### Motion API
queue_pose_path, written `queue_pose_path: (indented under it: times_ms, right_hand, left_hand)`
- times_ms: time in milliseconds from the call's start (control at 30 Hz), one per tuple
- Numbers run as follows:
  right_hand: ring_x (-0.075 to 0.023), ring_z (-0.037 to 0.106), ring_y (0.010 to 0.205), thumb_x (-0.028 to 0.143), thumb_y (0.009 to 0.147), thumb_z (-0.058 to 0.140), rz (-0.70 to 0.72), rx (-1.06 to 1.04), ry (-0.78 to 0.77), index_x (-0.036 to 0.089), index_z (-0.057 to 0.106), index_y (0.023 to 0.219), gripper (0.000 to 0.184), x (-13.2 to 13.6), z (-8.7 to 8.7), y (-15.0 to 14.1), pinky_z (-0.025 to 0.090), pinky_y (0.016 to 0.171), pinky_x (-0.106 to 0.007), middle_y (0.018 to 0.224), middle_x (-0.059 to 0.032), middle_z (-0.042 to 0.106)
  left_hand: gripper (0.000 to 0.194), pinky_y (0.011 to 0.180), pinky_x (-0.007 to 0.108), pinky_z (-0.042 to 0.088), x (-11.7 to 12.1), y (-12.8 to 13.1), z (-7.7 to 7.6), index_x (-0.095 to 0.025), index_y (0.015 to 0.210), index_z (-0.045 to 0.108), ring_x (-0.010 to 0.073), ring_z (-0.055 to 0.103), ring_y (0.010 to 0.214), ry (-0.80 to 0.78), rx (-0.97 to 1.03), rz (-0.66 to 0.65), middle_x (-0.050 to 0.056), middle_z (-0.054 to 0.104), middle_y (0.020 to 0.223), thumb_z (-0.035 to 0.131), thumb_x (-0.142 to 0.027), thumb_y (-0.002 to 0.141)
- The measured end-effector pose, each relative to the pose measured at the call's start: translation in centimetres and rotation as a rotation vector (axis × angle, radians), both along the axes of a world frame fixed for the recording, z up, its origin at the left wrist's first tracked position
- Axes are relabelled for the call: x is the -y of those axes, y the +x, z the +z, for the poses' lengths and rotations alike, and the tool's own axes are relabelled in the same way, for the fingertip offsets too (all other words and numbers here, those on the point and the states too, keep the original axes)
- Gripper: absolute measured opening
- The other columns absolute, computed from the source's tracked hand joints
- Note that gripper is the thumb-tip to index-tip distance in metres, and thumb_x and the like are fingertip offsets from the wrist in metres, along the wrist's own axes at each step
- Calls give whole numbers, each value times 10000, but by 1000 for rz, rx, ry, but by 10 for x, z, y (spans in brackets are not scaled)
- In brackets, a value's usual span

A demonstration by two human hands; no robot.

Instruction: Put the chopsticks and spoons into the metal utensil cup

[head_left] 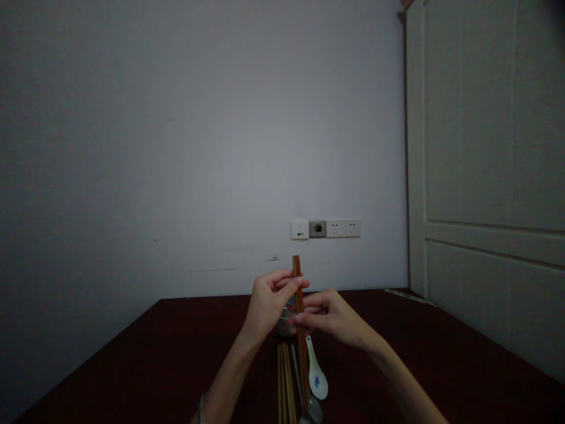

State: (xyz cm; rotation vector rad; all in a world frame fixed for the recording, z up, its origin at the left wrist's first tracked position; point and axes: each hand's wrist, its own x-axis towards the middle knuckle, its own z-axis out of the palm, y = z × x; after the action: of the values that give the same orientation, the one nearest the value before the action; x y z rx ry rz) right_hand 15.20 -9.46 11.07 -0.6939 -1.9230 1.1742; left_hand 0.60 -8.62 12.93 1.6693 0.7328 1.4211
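Both hands grip a pair of reddish-brown wooden chopsticks, held upright in front of me. My left hand pinches them near the top, and my right hand holds them a little lower. Behind the fingers stands a rounded, shiny container, mostly hidden. Below the hands, several lighter chopsticks lie side by side on the dark red table. A white spoon with a blue mark lies just right of the held chopsticks. A metal spoon shows partly at the bottom edge.
The dark red table reaches back to a pale wall. Sockets and a switch panel sit low on that wall. A white panelled door or cabinet rises at the right. A thin flat strip lies at the table's far right edge.
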Motion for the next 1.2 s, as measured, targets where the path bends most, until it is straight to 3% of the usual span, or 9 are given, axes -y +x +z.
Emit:
queue_pose_path:
  times_ms: [200, 533, 1200]
  right_hand:
    - [-135, 612, 665, 422, 697, 606, 33, 16, -12, 118, 679, 810, 332, -4, -5, -1, 487, 616, -258, 755, -65, 674]
    - [-136, 614, 662, 384, 702, 617, 64, 16, -16, 119, 687, 840, 306, -11, -7, 2, 496, 626, -263, 764, -71, 678]
    - [-178, 635, 762, 380, 653, 659, 128, 7, -118, 119, 672, 901, 360, -24, -13, 8, 512, 684, -308, 817, -90, 677]
  left_hand:
    - [305, 448, 201, 455, -1, -3, -4, -83, 868, 633, 185, 634, 661, -24, 6, -2, 127, 680, 829, 606, -342, 709]
    - [270, 580, 258, 511, -3, 0, -6, -78, 837, 637, 209, 643, 728, -33, 49, 1, 121, 682, 790, 605, -318, 717]
    - [302, 575, 265, 521, -16, 3, -16, -89, 877, 639, 195, 645, 685, -85, 80, -8, 108, 683, 789, 641, -319, 682]
